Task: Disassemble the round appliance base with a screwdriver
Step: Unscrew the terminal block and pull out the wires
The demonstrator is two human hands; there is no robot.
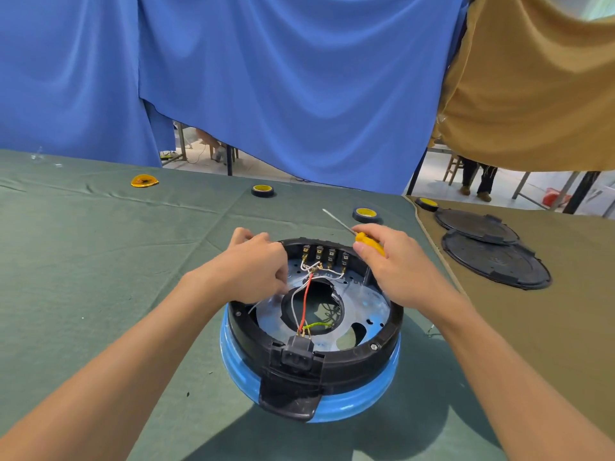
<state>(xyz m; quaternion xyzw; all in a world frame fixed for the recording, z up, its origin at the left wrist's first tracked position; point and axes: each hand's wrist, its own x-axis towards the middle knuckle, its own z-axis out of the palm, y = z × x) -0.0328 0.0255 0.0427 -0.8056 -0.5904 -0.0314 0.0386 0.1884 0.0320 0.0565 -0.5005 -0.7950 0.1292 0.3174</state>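
The round blue-and-black plastic appliance base (311, 331) sits opened at table centre. The left hand (256, 269) pinches white wires at ten o'clock, probably clearing them; the right hand (397, 266), at two o'clock, grips the yellow-handled screwdriver (361, 237), tip parked outward.

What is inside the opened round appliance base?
Inside the round black-and-blue appliance base: a silvery metal plate with a central hole, red, white and green-yellow wires, and a row of terminals. The left hand covers the plate's left part.
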